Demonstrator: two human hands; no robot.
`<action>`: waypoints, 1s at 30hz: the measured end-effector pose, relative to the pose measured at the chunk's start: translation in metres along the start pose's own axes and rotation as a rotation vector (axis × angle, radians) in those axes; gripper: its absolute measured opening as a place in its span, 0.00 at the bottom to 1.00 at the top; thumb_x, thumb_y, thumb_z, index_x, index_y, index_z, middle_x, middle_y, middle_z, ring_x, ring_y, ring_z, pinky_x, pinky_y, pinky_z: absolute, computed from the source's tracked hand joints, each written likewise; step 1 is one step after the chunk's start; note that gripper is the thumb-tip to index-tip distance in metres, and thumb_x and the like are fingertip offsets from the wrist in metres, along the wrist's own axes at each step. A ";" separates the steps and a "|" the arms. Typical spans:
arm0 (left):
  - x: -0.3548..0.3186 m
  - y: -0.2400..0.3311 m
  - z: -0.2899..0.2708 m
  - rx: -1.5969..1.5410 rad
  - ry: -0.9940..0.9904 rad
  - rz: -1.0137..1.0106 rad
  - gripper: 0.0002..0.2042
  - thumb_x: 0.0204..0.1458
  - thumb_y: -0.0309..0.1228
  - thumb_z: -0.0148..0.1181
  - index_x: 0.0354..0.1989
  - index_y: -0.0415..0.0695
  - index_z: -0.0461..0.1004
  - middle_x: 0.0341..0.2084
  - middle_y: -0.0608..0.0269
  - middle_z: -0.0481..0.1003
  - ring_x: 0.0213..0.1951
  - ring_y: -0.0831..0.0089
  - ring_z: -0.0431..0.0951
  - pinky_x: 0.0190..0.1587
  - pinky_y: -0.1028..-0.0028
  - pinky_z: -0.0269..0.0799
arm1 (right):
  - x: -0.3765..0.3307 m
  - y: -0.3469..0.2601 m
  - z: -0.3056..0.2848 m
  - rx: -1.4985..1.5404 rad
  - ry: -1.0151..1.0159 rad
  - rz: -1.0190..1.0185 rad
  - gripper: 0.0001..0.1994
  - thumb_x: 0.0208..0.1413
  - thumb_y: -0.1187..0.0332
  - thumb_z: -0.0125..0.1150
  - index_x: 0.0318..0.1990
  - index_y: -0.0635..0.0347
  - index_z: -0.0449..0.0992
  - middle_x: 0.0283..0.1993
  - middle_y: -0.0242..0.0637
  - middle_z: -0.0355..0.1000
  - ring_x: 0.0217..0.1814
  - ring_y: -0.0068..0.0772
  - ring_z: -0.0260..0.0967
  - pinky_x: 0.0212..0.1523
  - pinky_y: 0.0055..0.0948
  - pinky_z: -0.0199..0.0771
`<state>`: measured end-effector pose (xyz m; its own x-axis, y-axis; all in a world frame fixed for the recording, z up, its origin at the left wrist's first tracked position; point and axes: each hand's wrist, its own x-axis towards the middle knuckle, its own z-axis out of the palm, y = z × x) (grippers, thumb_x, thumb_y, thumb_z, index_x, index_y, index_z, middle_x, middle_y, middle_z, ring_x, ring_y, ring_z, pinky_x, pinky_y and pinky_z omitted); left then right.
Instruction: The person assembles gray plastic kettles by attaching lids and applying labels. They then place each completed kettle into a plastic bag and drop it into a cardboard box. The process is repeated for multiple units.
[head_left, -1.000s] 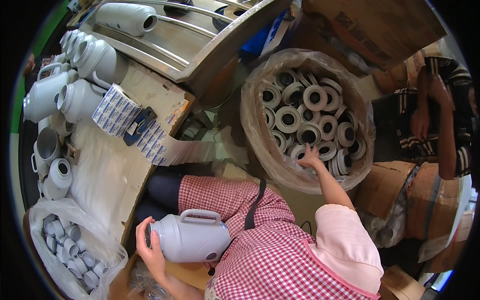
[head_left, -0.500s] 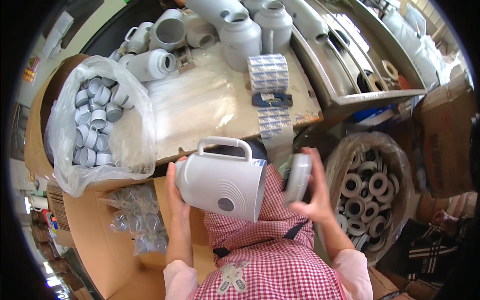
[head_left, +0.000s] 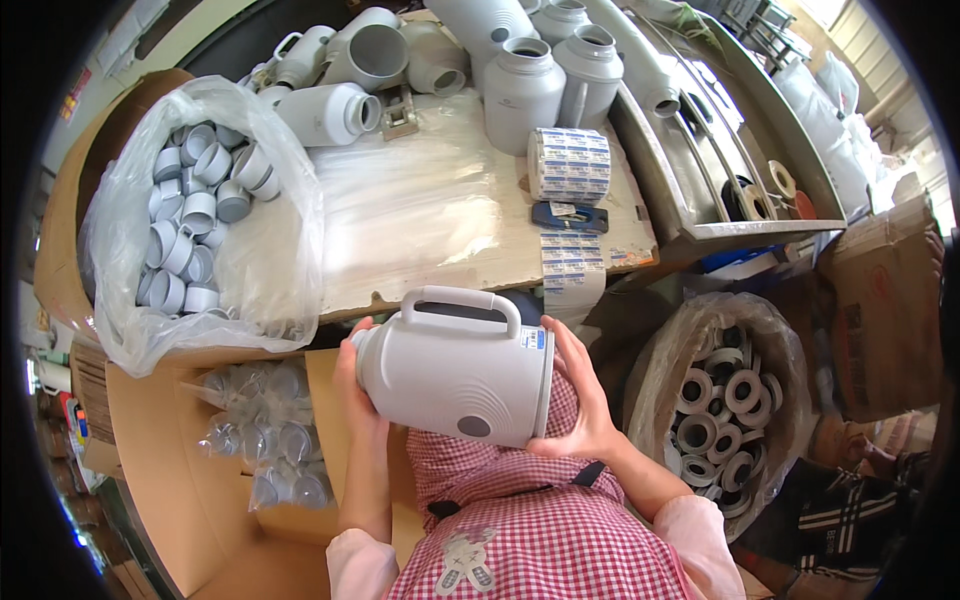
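A light grey jug body [head_left: 450, 375] with a side handle on top lies sideways above my lap, its ribbed circles and dark round spot facing me. My left hand [head_left: 362, 375] is closed round its narrow neck end. My right hand [head_left: 580, 400] grips the wide end, thumb below and fingers above, against a grey round base [head_left: 546, 385] that now sits at that end. Only the base's edge shows; my palm hides the rest. Beside the wide end, a small blue and white label [head_left: 533, 338] is stuck on the jug.
Beyond is a worktable [head_left: 400, 220] with several grey jug bodies [head_left: 523, 95], a label roll [head_left: 570, 165] and a blue tool [head_left: 569, 217]. Left stands a bag of grey cups [head_left: 290, 180]; below it, a carton [head_left: 180, 450] holds clear-wrapped parts. On the right is a bag of rings [head_left: 790, 440].
My right hand has brought the round base leftward from beside the jug onto its open wide end. My left hand keeps its hold on the neck. The view has shifted slightly.
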<state>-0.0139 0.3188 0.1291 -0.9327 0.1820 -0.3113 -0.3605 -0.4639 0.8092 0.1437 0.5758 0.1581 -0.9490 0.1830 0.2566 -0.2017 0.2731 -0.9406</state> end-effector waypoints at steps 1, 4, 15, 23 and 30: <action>0.000 -0.003 -0.001 -0.008 -0.019 0.024 0.27 0.72 0.49 0.46 0.65 0.38 0.71 0.52 0.57 0.80 0.52 0.70 0.80 0.57 0.67 0.76 | -0.001 -0.002 -0.001 -0.051 -0.012 -0.026 0.69 0.33 0.43 0.85 0.79 0.67 0.49 0.80 0.63 0.47 0.82 0.62 0.49 0.77 0.53 0.56; 0.000 -0.019 -0.016 -0.034 -0.034 -0.049 0.26 0.71 0.48 0.47 0.65 0.38 0.70 0.53 0.56 0.79 0.53 0.68 0.80 0.59 0.67 0.74 | -0.006 -0.006 -0.003 -0.183 0.010 -0.128 0.67 0.33 0.43 0.85 0.78 0.67 0.52 0.80 0.61 0.49 0.81 0.62 0.51 0.75 0.53 0.58; 0.021 -0.087 -0.003 0.101 -0.397 0.084 0.35 0.64 0.55 0.53 0.69 0.39 0.64 0.63 0.47 0.70 0.64 0.53 0.72 0.67 0.54 0.70 | -0.009 -0.009 -0.007 -0.242 0.249 -0.381 0.55 0.40 0.40 0.76 0.74 0.60 0.63 0.72 0.63 0.59 0.74 0.66 0.59 0.72 0.52 0.61; -0.010 -0.078 0.087 0.618 -0.465 0.380 0.34 0.64 0.54 0.53 0.68 0.38 0.66 0.61 0.47 0.72 0.62 0.55 0.74 0.65 0.55 0.71 | -0.018 -0.055 -0.020 -0.442 0.093 -0.857 0.48 0.39 0.34 0.75 0.70 0.45 0.72 0.76 0.58 0.57 0.76 0.69 0.55 0.67 0.71 0.57; -0.030 -0.060 0.113 0.683 -0.509 0.473 0.33 0.63 0.53 0.54 0.67 0.38 0.67 0.60 0.47 0.73 0.59 0.56 0.75 0.64 0.56 0.72 | -0.043 -0.049 -0.019 -0.334 0.131 -0.663 0.52 0.36 0.34 0.77 0.71 0.45 0.69 0.77 0.58 0.55 0.77 0.70 0.52 0.69 0.69 0.55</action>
<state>0.0367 0.4390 0.1459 -0.8103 0.5334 0.2425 0.2798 -0.0114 0.9600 0.1991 0.5727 0.1973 -0.6136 -0.0138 0.7895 -0.6165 0.6331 -0.4681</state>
